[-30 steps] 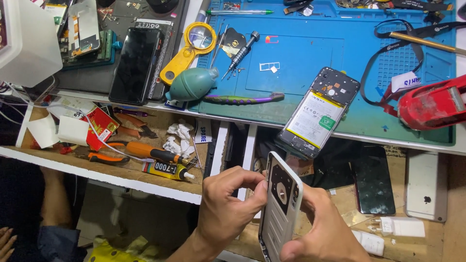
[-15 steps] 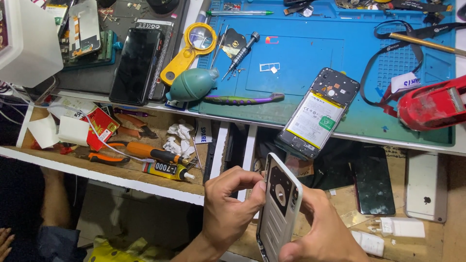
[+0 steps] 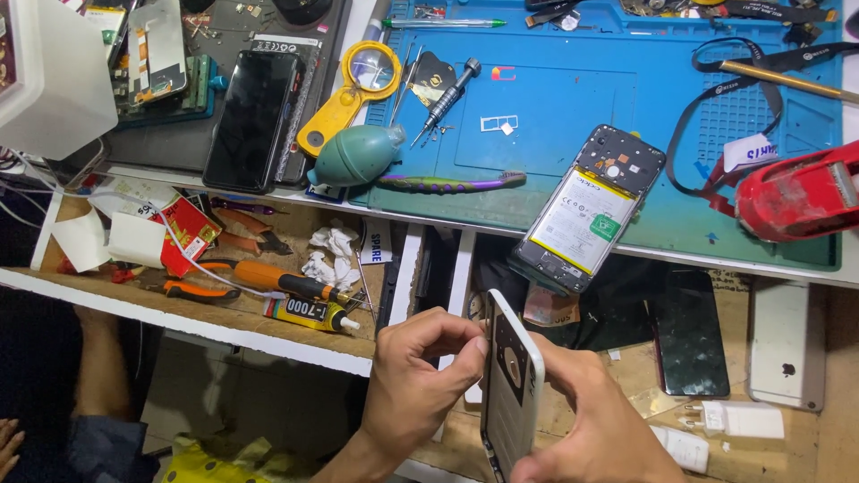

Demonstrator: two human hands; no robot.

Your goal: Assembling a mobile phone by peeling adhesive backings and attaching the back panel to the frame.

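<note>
White and glossy, the phone back cover (image 3: 512, 394) stands on edge between both hands, low in the head view. The left hand (image 3: 416, 385) curls its fingertips onto the cover's upper edge; the right hand (image 3: 595, 425) is closed around its far side from below. Up on the blue worktop (image 3: 573, 98): one opened phone (image 3: 586, 210) showing its battery, one yellow magnifier (image 3: 353, 89), one teal rubber blower (image 3: 358, 154), one screwdriver (image 3: 447, 97).

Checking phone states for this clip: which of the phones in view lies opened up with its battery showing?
The opened phone at the front edge of the blue mat. Its back is off, exposing a white battery; the black phone on the left is closed.
</note>
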